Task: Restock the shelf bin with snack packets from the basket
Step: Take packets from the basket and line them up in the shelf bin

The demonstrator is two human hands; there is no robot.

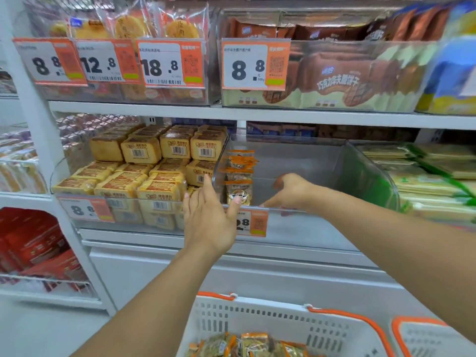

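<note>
- The bin point(296, 161) on the middle shelf point(180, 113) is clear-walled and mostly bare: only one row of packets point(239, 176) stands in it, running front to back against its left wall.
- The rest of the bin floor, from that row across to the right wall, shows no stock at all.
- The basket point(270, 320) sits low in front of the shelf, white with orange handles, and orange-edged packets point(255, 345) lie in its bottom; how many I cannot tell, since the frame cuts them off.
- Left hand point(208, 217) is released, fingers straight and spread, held up at the bin's front left corner with the thumb tip over the front packet of the row; it grips nothing.
- Right hand point(288, 191) reaches over the front lip into the bare part of the bin, fingers loosely curled and pointing down; nothing shows in it, though the palm side is hidden.
- Judgement: the restock is at an early stage. One row is in, several more rows' worth of room is left, and the basket holds stock to fill it.
- What is left, as I judge it: go down to the basket, take more packets, and stand them upright beside the row, working rightward until the bin is full.
</note>
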